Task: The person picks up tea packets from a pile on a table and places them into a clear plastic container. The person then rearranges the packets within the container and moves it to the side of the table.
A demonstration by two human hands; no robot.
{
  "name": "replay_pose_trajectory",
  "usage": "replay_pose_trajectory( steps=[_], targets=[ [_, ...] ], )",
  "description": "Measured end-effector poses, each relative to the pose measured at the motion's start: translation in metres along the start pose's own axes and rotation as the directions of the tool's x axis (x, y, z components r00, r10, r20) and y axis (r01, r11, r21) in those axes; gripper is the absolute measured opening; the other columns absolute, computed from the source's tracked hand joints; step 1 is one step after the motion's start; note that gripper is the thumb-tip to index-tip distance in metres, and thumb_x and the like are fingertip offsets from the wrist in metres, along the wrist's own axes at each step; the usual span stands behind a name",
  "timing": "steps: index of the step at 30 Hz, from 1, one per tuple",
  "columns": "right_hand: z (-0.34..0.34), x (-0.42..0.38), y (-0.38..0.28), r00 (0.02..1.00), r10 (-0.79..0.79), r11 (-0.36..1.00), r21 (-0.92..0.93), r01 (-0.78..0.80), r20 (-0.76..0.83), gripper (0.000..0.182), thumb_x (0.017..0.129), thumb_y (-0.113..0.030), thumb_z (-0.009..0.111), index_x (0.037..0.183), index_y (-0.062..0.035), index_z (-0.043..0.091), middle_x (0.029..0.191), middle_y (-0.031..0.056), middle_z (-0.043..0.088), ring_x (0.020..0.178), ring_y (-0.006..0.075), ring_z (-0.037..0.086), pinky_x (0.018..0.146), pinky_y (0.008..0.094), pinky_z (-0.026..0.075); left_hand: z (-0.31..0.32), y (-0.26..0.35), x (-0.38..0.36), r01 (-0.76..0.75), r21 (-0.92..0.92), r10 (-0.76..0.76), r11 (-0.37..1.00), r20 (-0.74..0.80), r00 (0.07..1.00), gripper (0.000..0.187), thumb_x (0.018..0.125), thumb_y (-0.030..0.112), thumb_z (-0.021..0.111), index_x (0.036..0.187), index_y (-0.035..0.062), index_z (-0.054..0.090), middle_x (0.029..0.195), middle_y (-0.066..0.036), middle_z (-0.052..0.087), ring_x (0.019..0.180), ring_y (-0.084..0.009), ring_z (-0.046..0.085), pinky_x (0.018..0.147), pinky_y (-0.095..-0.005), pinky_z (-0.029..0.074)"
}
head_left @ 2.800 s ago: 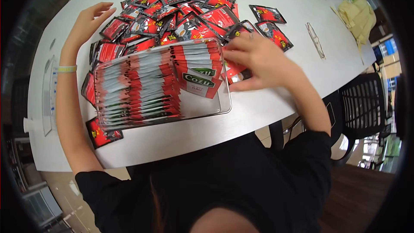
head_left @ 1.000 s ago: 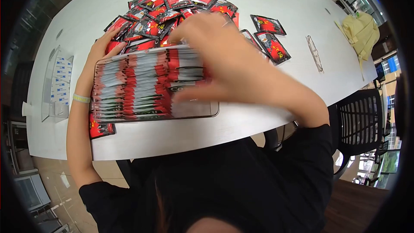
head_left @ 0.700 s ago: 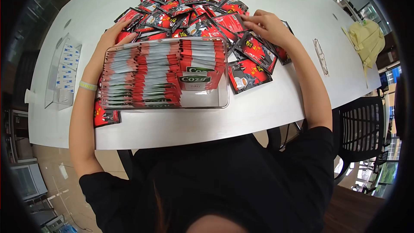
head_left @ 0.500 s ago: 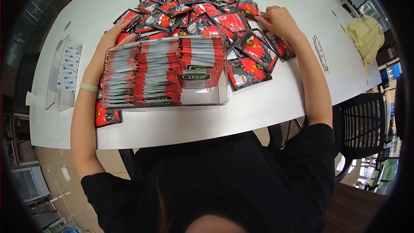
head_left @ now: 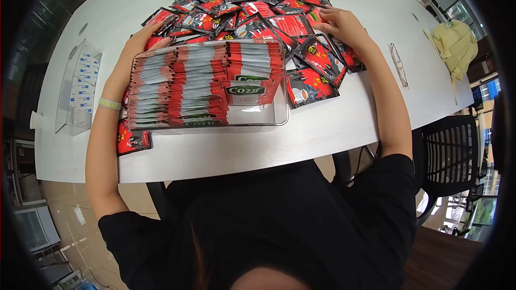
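A clear plastic tray (head_left: 279,113) sits at the near edge of the table (head_left: 344,129), long axis left to right, packed with upright red-and-white sachets (head_left: 188,88) in rows, apparently for dense filing. The left hand (head_left: 141,37) lies open against the tray's far left corner, likely steadying it. Beyond, the right hand (head_left: 341,24) rests flat, fingers spread, on the loose pile of red coffee packets (head_left: 242,5), gripping nothing visible.
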State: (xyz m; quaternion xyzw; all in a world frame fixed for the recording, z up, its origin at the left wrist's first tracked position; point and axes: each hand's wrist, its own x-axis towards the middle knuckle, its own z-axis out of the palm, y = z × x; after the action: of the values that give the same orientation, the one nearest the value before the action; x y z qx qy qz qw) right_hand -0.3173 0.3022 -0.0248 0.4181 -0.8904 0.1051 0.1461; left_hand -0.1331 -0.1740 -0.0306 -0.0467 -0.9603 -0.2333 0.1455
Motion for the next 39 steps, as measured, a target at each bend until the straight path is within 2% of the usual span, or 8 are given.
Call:
replay_pose_trajectory(
  steps=[4, 6, 13, 16, 19, 23, 30, 39],
  targets=[
    [-0.015, 0.003, -0.019, 0.942, 0.297, 0.94, 0.124, -0.317, 0.156, 0.04, 0.09, -0.033, 0.068, 0.114, -0.0014, 0.071, 0.1, 0.0183, 0.072, 0.101, 0.0328, 0.067, 0.09, 0.0411, 0.05, 0.002, -0.008, 0.002, -0.007, -0.002, 0.007, 1.0, 0.006, 1.0, 0.063, 0.091, 0.046, 0.064, 0.138, 0.0052, 0.055, 0.143, -0.026, 0.05, 0.137, -0.0344, 0.045, 0.112, -0.0382, 0.034],
    [-0.015, 0.005, -0.02, 0.975, 0.181, 0.977, -0.137, -0.164, 0.13, 0.031, 0.089, -0.027, 0.068, 0.108, -0.0018, 0.072, 0.095, 0.0164, 0.072, 0.096, 0.0333, 0.067, 0.088, 0.0408, 0.051, 0.003, -0.011, 0.002, -0.01, -0.002, 0.01, 1.0, 0.005, 1.0, 0.063, 0.091, 0.047, 0.064, 0.138, 0.0053, 0.054, 0.143, -0.026, 0.05, 0.136, -0.0345, 0.046, 0.112, -0.0381, 0.035],
    [-0.002, 0.004, -0.009, 0.959, -0.283, 0.884, -0.396, 0.249, -0.027, 0.018, 0.092, -0.019, 0.064, 0.098, -0.0042, 0.071, 0.106, 0.0119, 0.071, 0.095, 0.0315, 0.066, 0.083, 0.0396, 0.053, 0.002, -0.012, 0.004, 0.007, -0.005, -0.006, 1.0, 0.028, 1.0, 0.064, 0.091, 0.048, 0.064, 0.138, 0.0056, 0.055, 0.141, -0.025, 0.052, 0.136, -0.0344, 0.047, 0.112, -0.0379, 0.035],
    [-0.002, 0.0, -0.014, 0.975, -0.163, 0.964, -0.232, 0.126, -0.149, 0.015, 0.092, -0.015, 0.063, 0.101, -0.0039, 0.068, 0.112, 0.0096, 0.069, 0.1, 0.0267, 0.067, 0.083, 0.0369, 0.053, 0.002, -0.009, 0.003, 0.003, -0.011, -0.003, 1.0, 0.018, 1.0, 0.063, 0.091, 0.048, 0.063, 0.138, 0.0061, 0.055, 0.141, -0.025, 0.052, 0.136, -0.0344, 0.046, 0.112, -0.0379, 0.035],
    [-0.004, -0.001, -0.018, 0.975, 0.106, 0.942, 0.335, -0.034, -0.197, 0.017, 0.096, -0.013, 0.06, 0.111, -0.0031, 0.061, 0.108, 0.0063, 0.07, 0.098, 0.0177, 0.067, 0.078, 0.0297, 0.052, 0.002, -0.008, 0.001, -0.024, 0.003, 0.024, 1.0, -0.004, 1.0, 0.062, 0.092, 0.048, 0.063, 0.138, 0.0065, 0.055, 0.14, -0.025, 0.052, 0.137, -0.0341, 0.045, 0.112, -0.0379, 0.035],
    [-0.001, 0.006, -0.02, 0.945, 0.129, 0.81, 0.582, 0.074, -0.3, 0.017, 0.101, -0.016, 0.056, 0.111, -0.0029, 0.06, 0.102, 0.0042, 0.068, 0.089, 0.01, 0.064, 0.073, 0.0245, 0.052, 0.0, -0.003, 0.0, -0.026, 0.003, 0.026, 1.0, -0.011, 1.0, 0.061, 0.092, 0.046, 0.064, 0.137, 0.0064, 0.056, 0.14, -0.025, 0.053, 0.137, -0.0338, 0.045, 0.112, -0.038, 0.035],
    [-0.02, 0.009, -0.049, 0.844, 0.453, 0.674, 0.73, -0.111, -0.289, 0.022, 0.097, -0.019, 0.062, 0.111, -0.0023, 0.061, 0.097, 0.0091, 0.068, 0.076, 0.0129, 0.066, 0.055, 0.0247, 0.055, 0.001, -0.002, -0.002, -0.025, -0.014, 0.024, 1.0, -0.02, 1.0, 0.06, 0.092, 0.045, 0.064, 0.137, 0.0063, 0.056, 0.138, -0.024, 0.055, 0.134, -0.0338, 0.048, 0.111, -0.0379, 0.036],
    [-0.013, 0.007, -0.025, 0.79, 0.605, 0.419, 0.883, -0.209, -0.101, 0.032, 0.093, -0.014, 0.06, 0.122, -0.0016, 0.061, 0.102, 0.01, 0.063, 0.086, 0.0146, 0.063, 0.07, 0.0253, 0.06, 0.001, -0.002, -0.003, -0.03, -0.036, 0.03, 0.999, -0.018, 0.999, 0.06, 0.092, 0.044, 0.065, 0.137, 0.0065, 0.056, 0.138, -0.023, 0.055, 0.133, -0.0345, 0.049, 0.111, -0.0377, 0.037]
  ],
)
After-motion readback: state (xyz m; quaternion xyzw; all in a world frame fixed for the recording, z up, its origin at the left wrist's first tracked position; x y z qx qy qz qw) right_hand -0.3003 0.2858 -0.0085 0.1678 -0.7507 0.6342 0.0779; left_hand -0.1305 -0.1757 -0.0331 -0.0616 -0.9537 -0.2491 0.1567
